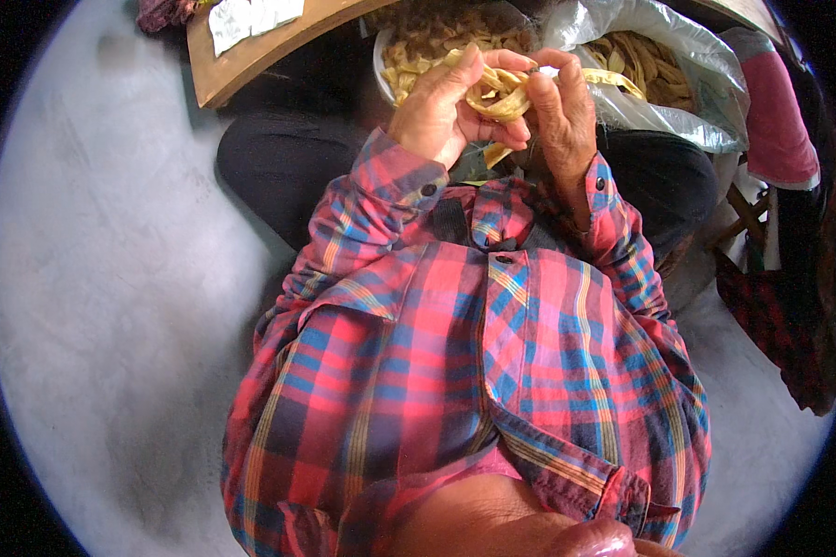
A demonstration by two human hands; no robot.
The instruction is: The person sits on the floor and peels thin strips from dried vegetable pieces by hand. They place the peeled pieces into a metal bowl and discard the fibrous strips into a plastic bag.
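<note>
Loosely coiled in my left hand point(435, 104) is a bundle of pale yellow dried strips point(499, 96). The thumb lies on top and the fingers curl beneath. Close against it, my right hand point(563, 101) pinches part of the strips between thumb and fingers. One yellow strip point(616, 78) trails right from behind that hand, over the edge of a clear plastic bag point(717, 111). A short strip end point(496, 154) hangs below my left fingers. A small dark spot shows at my right fingertips; what it is I cannot tell.
Behind my hands, a white-rimmed container point(383, 69) holds many yellowish pieces. Brownish strips point(644, 66) fill the plastic bag. A curved wooden tabletop point(233, 66) bears crumpled white paper point(254, 19). Pink cloth point(773, 111) hangs at the right. My dark-trousered knees point(272, 170) flank the work.
</note>
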